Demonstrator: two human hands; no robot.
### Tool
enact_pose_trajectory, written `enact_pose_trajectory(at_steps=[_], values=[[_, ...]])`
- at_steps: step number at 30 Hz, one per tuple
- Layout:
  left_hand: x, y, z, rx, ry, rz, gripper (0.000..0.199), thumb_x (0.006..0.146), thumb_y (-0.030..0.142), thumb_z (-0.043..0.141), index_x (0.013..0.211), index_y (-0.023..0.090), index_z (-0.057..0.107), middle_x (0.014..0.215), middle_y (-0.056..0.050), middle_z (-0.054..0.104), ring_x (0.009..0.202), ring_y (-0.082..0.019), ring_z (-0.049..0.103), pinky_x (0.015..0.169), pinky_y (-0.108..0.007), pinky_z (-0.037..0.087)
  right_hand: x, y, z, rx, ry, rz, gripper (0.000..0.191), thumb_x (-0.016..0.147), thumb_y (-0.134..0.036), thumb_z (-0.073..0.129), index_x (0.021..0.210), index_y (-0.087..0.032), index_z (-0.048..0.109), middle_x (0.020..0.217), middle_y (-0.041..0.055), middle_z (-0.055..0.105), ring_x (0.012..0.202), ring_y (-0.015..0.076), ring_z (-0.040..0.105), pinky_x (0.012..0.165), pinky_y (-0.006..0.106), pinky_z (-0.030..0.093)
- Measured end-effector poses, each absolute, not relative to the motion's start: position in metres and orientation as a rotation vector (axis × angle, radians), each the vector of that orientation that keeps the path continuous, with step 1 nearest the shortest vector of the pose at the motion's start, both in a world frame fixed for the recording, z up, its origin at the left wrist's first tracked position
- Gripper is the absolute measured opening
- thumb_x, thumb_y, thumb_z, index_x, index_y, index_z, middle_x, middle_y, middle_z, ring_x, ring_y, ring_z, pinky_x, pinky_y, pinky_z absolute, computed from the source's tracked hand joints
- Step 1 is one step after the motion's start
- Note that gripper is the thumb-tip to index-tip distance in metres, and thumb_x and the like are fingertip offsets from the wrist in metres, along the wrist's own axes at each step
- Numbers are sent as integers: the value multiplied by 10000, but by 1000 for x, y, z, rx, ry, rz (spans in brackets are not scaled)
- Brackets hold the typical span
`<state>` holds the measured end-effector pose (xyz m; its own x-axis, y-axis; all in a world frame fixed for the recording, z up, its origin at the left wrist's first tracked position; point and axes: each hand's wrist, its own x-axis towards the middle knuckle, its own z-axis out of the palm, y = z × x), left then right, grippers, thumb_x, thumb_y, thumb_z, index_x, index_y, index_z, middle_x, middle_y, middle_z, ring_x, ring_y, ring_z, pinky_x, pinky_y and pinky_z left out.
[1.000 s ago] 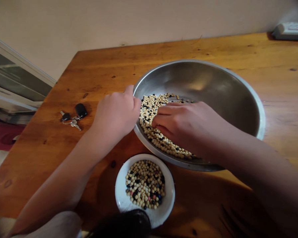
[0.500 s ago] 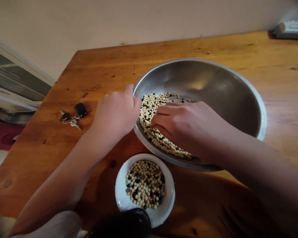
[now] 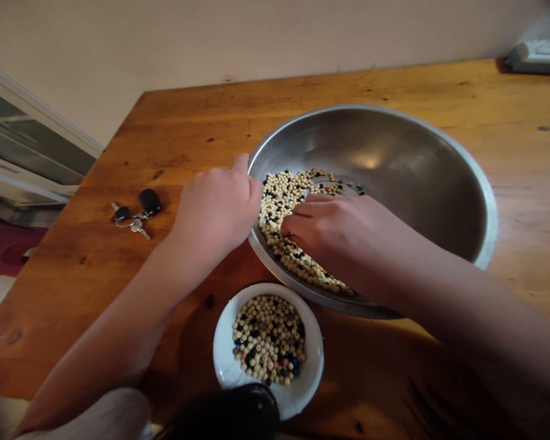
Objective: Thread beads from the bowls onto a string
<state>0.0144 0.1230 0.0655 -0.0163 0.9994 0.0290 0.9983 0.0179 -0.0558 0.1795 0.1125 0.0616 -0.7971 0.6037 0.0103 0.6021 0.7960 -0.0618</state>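
Note:
My left hand (image 3: 215,208) is curled over the near left rim of a large stainless steel bowl (image 3: 394,153), its thumb raised against the metal. A pile of cream beads with some dark ones (image 3: 284,208) lies in the bowl's lower left. My right hand (image 3: 343,241) reaches into that pile, its bunched fingertips among the beads. Whether those fingers hold any beads is hidden. In front of the steel bowl stands a small white bowl (image 3: 318,360), filled with cream, dark and a few coloured beads (image 3: 268,339).
A set of keys with a black fob (image 3: 135,214) lies on the wooden table (image 3: 96,244) left of my left hand. A white power strip (image 3: 538,58) sits at the back right. A dark object (image 3: 224,415) overlaps the white bowl's near edge.
My right hand's fingers have shifted slightly among the beads, and the bead pile has settled a little. My left hand stays on the rim.

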Motion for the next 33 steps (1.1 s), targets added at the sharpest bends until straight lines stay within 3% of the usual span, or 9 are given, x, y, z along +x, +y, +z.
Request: enact_pose_trajectory(at_steps=[7,19,24,33], values=[[15,123,65,-2148,-2203,23,432,899,288,261,1228,155,508,872,-131,682,861,-290,645,773,-384,452,179,110,58,-945,-2934,175,171,722,-86,413,786,-182,539,690,7,552,643,157,573,552,251,357],[15,119,70,-2172,-2084,119,442,886,244,197,1148,113,528,806,-164,675,731,-312,652,613,-383,450,179,111,60,-953,-2902,42,255,691,-88,493,926,-183,523,623,-17,528,514,146,473,450,272,223],[16,118,70,-2163,-2076,143,443,908,269,193,1192,127,502,838,-140,681,751,-269,646,650,-354,453,178,109,58,-916,-2884,30,257,706,-88,465,939,-182,519,610,-25,513,474,144,445,436,277,216],[17,122,68,-2141,-2133,129,459,891,272,207,1216,146,505,818,-132,679,768,-278,653,676,-358,460,176,106,60,-944,-2847,73,211,713,-83,455,889,-192,502,583,-38,485,456,152,439,434,291,234]])
